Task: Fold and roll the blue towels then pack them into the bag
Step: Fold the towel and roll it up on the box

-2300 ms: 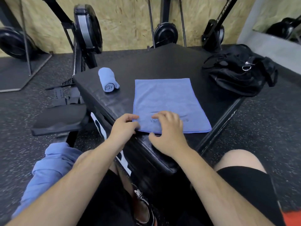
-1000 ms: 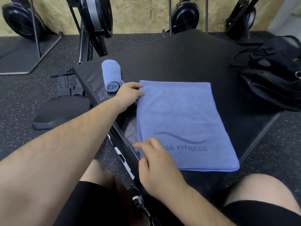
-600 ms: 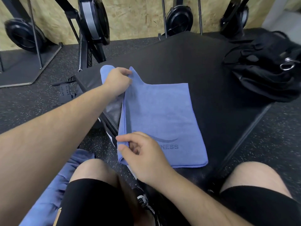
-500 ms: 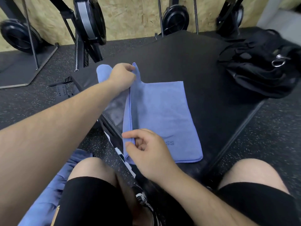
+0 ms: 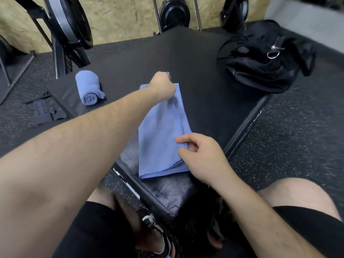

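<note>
A blue towel [image 5: 160,138] lies folded lengthwise into a narrow strip on the black padded box [image 5: 201,75]. My left hand [image 5: 162,86] grips its far corner, fingers curled round the cloth. My right hand [image 5: 201,157] pinches the folded-over edge at the near right. A second blue towel [image 5: 89,88], rolled up, rests on the box's left side. The black bag [image 5: 264,60] sits at the box's far right corner, apart from both hands.
Dark speckled rubber floor [image 5: 297,131] surrounds the box. Rowing machines with black flywheels [image 5: 175,14] stand along the chipboard wall behind. A footrest [image 5: 44,110] lies on the floor at left. My knees and shoes are below the box's near corner.
Both hands lifted the towel's left edge and carried it across to the right, so the flat towel is now half as wide. The rolled towel has come back into view.
</note>
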